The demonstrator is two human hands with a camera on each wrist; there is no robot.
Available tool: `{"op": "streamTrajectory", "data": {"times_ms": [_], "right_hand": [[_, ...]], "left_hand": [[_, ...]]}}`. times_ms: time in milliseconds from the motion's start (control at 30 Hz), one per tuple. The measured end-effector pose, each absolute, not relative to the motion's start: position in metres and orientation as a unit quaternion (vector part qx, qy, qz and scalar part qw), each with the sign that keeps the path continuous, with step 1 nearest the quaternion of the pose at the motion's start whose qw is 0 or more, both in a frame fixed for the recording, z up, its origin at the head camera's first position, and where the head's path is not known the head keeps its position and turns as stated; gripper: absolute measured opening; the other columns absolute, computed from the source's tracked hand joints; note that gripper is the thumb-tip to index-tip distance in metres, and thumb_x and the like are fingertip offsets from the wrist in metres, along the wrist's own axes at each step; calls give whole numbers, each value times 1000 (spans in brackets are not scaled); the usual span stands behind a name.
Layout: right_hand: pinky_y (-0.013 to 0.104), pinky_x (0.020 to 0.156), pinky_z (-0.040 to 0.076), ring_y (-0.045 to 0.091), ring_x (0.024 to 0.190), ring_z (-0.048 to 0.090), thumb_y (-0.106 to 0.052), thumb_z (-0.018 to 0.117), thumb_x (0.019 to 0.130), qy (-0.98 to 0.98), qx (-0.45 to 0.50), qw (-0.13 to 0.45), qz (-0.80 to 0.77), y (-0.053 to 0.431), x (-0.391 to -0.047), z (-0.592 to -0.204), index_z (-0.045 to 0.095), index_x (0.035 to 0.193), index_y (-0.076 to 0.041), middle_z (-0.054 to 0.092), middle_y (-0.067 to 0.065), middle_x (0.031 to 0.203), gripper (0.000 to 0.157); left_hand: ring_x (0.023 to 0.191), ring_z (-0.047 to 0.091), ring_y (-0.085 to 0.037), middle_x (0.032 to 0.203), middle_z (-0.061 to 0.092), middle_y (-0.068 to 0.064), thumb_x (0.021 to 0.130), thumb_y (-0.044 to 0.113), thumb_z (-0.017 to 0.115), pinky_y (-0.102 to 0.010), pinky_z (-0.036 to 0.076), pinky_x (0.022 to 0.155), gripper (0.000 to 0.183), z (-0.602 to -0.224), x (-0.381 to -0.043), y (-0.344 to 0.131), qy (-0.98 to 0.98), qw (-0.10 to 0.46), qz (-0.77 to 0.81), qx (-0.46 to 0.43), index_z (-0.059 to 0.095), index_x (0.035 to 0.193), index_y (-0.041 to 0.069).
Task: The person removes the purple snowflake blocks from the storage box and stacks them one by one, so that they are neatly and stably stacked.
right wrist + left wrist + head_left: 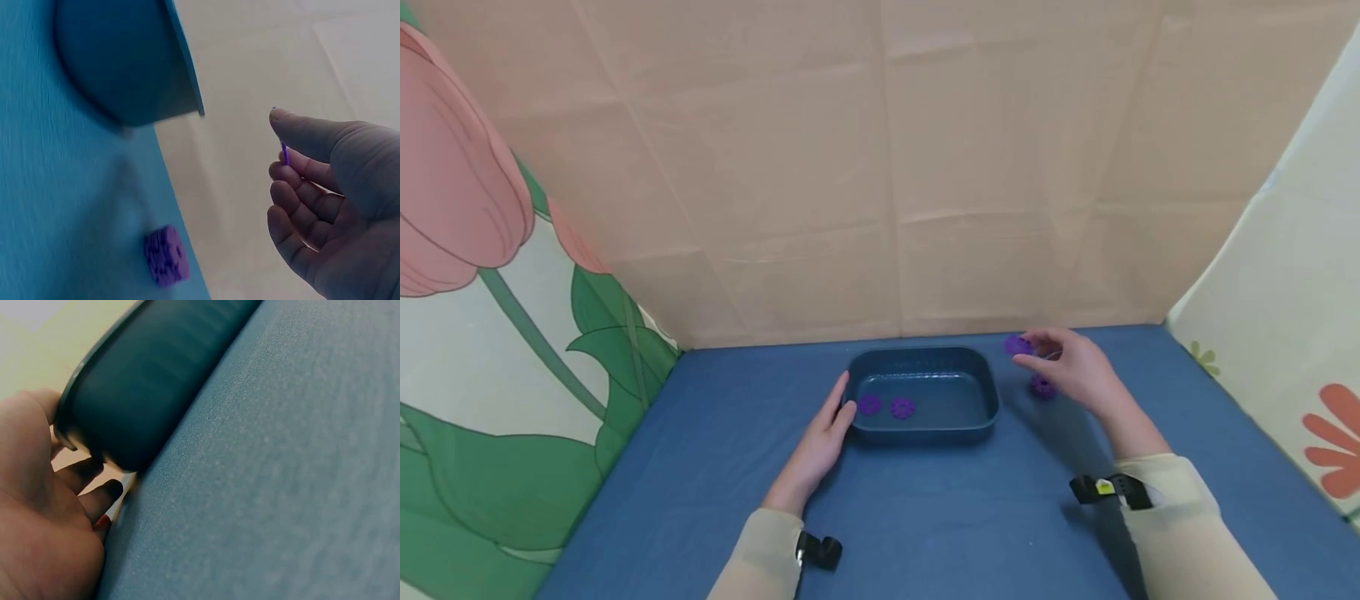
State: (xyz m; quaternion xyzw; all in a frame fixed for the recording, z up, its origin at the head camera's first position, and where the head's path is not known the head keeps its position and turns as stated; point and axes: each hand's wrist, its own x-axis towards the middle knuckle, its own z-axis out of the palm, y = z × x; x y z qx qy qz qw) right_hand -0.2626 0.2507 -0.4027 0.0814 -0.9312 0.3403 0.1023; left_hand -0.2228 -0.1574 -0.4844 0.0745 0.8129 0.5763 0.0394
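Observation:
A dark blue rectangular dish stands on the blue table cover. Two purple discs with small holes, one a purple disc near its middle, lie inside toward the left. My left hand rests against the dish's left end, fingers mostly straight along its wall, as the left wrist view also shows. To the right of the dish, my right hand pinches another purple disc between thumb and fingers, raised over the table. In the right wrist view that disc appears edge-on. Below the hand sits a purple stack of discs.
A beige sheet hangs behind the table's back edge. Printed panels with a pink tulip and an orange flower flank the blue table cover. Black straps with small cameras circle both sleeves.

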Motion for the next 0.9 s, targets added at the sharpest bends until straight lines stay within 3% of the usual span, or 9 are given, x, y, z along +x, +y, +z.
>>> {"op": "streamTrajectory", "data": {"times_ms": [300, 767, 900], "right_hand": [[52, 84, 48, 32, 104, 58, -58, 67, 85, -944, 75, 66, 314, 278, -270, -418, 62, 124, -8, 64, 17, 115, 64], [47, 81, 47, 31, 100, 59, -46, 72, 87, -949, 95, 37, 297, 297, -276, -441, 66, 119, -7, 66, 15, 112, 51], [50, 83, 47, 32, 102, 58, -44, 72, 87, -949, 93, 28, 300, 299, -276, -446, 65, 121, -6, 65, 17, 114, 51]], "left_hand": [[145, 9, -7, 154, 14, 29, 93, 69, 40, -48, 12, 117, 66, -484, -220, -160, 814, 42, 574, 71, 17, 152, 50], [146, 6, -13, 159, 10, 18, 100, 56, 39, -49, 11, 117, 63, -449, -202, -160, 812, 75, 573, 79, 13, 155, 41], [146, 8, -9, 157, 11, 24, 97, 62, 40, -49, 11, 117, 62, -464, -209, -162, 811, 59, 577, 77, 15, 152, 48]]}}
